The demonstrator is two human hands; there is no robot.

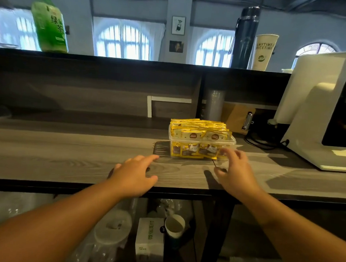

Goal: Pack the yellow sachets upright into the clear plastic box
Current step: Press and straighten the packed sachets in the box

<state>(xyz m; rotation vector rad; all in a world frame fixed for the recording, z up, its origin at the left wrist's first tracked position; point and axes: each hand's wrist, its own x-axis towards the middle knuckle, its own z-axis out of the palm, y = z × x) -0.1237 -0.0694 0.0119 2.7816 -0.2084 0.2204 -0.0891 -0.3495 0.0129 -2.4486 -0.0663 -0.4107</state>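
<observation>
- Yellow sachets (198, 132) stand upright in rows inside the clear plastic box (233, 142), their tops rising above its rim
- Box sits on the wooden counter (65, 148), right of the middle, just ahead of both hands
- Left hand (133, 178) lies palm down over the counter near its front edge, fingers straight and spread, holding nothing; its fingertips point toward the box's near left corner but stop short of it
- Right hand (234, 171) is raised just before the box's near right corner, fingers loosely spread and a little blurred; the fingertips overlap the box's front wall, though whether they touch it cannot be told; nothing is held in it
- Box lies between the two hands' lines of reach, closer to the right one
- Behind the box a clipboard (237, 118) leans against the back panel, with a white machine (321, 111) to the right
- On the upper ledge stand a green bottle (49, 22), a dark flask (245, 38) and a paper cup (263, 52)
</observation>
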